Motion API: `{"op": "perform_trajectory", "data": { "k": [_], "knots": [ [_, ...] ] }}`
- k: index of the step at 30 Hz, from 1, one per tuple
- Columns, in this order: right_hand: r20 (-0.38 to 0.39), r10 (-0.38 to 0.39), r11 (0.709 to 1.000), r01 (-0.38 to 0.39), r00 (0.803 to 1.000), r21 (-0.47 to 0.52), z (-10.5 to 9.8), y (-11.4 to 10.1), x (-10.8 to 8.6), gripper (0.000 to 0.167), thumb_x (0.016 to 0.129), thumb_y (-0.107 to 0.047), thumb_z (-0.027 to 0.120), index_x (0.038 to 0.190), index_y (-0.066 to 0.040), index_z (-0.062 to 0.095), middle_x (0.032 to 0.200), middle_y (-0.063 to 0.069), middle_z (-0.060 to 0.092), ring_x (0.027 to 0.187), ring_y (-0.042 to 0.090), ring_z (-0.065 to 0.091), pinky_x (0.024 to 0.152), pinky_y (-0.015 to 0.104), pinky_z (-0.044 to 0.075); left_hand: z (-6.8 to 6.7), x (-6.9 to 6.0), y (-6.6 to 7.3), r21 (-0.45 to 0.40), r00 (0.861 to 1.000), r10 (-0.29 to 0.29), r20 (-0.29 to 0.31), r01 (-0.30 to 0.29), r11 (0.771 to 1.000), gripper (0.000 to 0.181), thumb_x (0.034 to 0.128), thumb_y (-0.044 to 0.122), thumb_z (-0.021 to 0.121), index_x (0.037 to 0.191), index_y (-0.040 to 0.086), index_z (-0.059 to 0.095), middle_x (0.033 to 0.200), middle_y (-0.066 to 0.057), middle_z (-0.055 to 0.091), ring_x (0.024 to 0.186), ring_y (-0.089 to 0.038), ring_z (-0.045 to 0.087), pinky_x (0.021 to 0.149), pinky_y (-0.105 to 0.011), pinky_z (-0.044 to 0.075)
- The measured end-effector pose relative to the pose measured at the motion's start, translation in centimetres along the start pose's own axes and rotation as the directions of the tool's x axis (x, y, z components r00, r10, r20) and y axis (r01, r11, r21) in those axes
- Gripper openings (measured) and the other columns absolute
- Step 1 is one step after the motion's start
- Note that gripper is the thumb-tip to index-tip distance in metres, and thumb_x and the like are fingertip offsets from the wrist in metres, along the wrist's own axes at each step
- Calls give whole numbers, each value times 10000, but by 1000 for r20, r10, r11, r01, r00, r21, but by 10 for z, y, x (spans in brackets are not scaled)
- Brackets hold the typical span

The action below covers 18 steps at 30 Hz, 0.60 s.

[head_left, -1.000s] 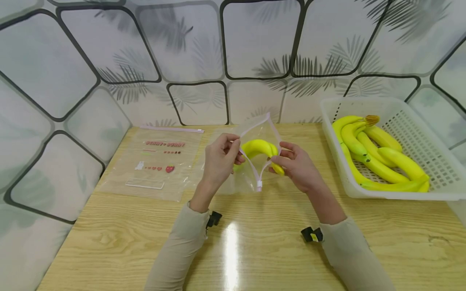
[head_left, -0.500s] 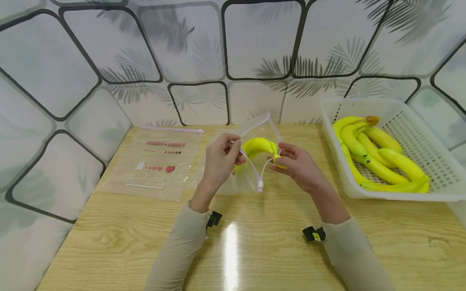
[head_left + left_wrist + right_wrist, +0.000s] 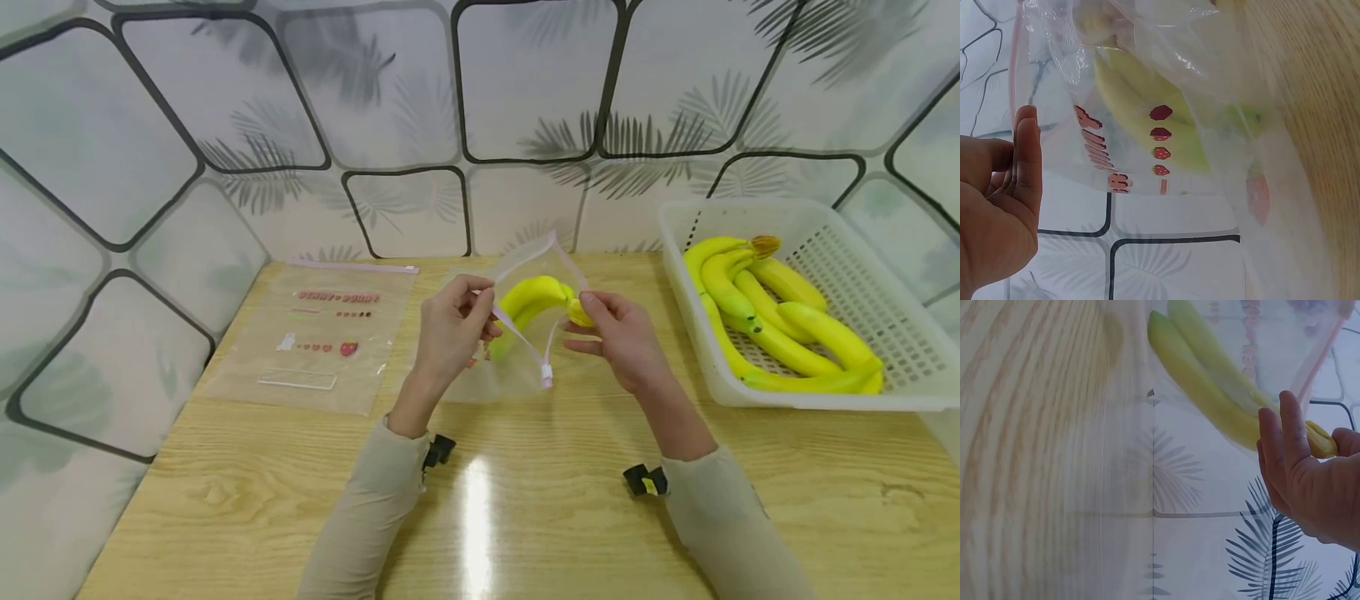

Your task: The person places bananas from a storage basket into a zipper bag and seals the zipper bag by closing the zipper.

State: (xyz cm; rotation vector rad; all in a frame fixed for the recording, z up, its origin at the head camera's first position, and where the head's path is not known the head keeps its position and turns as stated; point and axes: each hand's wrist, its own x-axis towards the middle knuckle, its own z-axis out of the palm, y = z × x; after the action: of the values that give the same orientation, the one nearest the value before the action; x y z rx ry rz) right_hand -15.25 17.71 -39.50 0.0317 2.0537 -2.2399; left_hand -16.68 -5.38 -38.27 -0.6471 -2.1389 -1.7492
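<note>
My left hand [image 3: 453,325] pinches the pink-edged rim of a clear slider zip bag [image 3: 517,382], whose mouth gapes toward the right. Inside the bag lies a pair of joined yellow bananas [image 3: 534,293], greenish at their far tips. At their stem end, by the bag's mouth, my right hand [image 3: 621,337] holds them between thumb and fingers. Through the printed plastic the bananas [image 3: 1141,103] show in the left wrist view. The right wrist view has the stem [image 3: 1321,440] between the thumb and fingers. The slider hangs at the bag's lower corner.
Flat on the wooden table [image 3: 540,517], to the left, lies another printed zip bag [image 3: 315,333]. At right stands a white perforated basket [image 3: 922,346] with several bananas [image 3: 795,333]. A patterned wall covering [image 3: 405,83] rises behind the table.
My right hand has shifted slightly up and right, and the bananas' stem end has risen with it. The bag's slider corner has swung a little right. My left hand has stayed in place.
</note>
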Motion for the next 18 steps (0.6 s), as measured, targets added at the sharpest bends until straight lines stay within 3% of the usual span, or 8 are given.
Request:
{"op": "perform_trajectory", "data": {
  "k": [6, 12, 15, 18],
  "knots": [
    [-27, -34, 996, 36, 999, 82, 0, 1, -1, 454, 1021, -292, 540, 1257, 96, 524, 1021, 35, 633, 909, 148, 713, 791, 278, 595, 2, 0, 0, 1, 1000, 16, 2, -16, 1000, 130, 987, 2, 567, 1059, -56, 659, 717, -174, 671, 532, -257, 663, 500, -285, 576],
    [6, -41, 969, 38, 999, 246, -1, -3, 1, 263, 975, -34, 594, 1210, 69, 536, 1009, 40, 649, 891, 180, 720, 825, 270, 588, 2, 1, 0, 14, 1000, 17, -8, -17, 1000, 135, 990, 27, 575, 1061, -44, 665, 729, -171, 684, 539, -262, 668, 499, -279, 574],
    [21, -50, 963, 43, 999, 267, -2, -4, 1, 246, 957, 60, 562, 1200, 41, 540, 1022, 43, 635, 885, 169, 720, 822, 264, 588, 2, 1, 0, 17, 1000, -2, -6, 2, 1000, 141, 989, 20, 575, 1070, -54, 663, 739, -190, 684, 546, -287, 670, 501, -299, 578],
    [13, -66, 962, 60, 998, 266, -2, -1, -1, 220, 958, 56, 572, 1174, 12, 575, 1016, 44, 639, 877, 156, 721, 816, 269, 590, 2, -1, 0, 21, 1000, -20, -7, 20, 1000, 154, 985, -10, 565, 1085, -93, 649, 746, -233, 674, 556, -340, 667, 512, -361, 584]
  ]
}}
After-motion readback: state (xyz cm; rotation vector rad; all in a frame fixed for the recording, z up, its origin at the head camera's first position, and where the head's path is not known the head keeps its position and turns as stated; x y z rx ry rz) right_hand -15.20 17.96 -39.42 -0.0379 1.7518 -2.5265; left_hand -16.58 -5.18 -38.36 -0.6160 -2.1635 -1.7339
